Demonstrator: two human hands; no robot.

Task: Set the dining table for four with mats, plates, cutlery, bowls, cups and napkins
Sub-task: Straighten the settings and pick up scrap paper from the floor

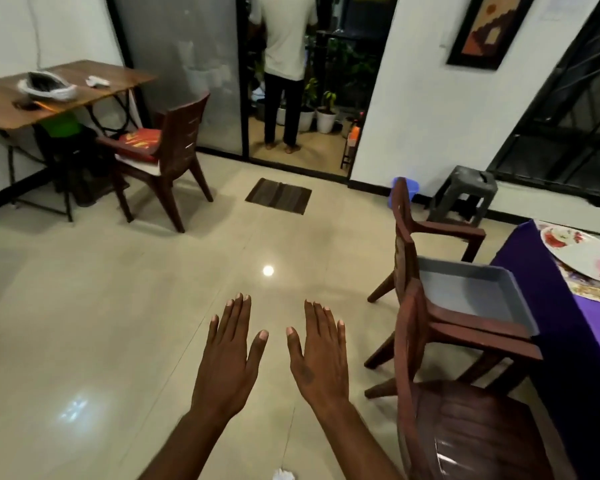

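I see my left hand point(227, 355) and right hand point(317, 351) held out flat over the floor point(101, 323), fingers straight, backs up, holding nothing, a little apart from each other. The dining table point(548, 289), under a purple cloth, sits at the far right edge; a patterned plate point(575, 252) lies on a mat point(589, 289) there. A grey tray point(465, 289) rests on a chair point(409, 258) beside the table. I can read no writing anywhere.
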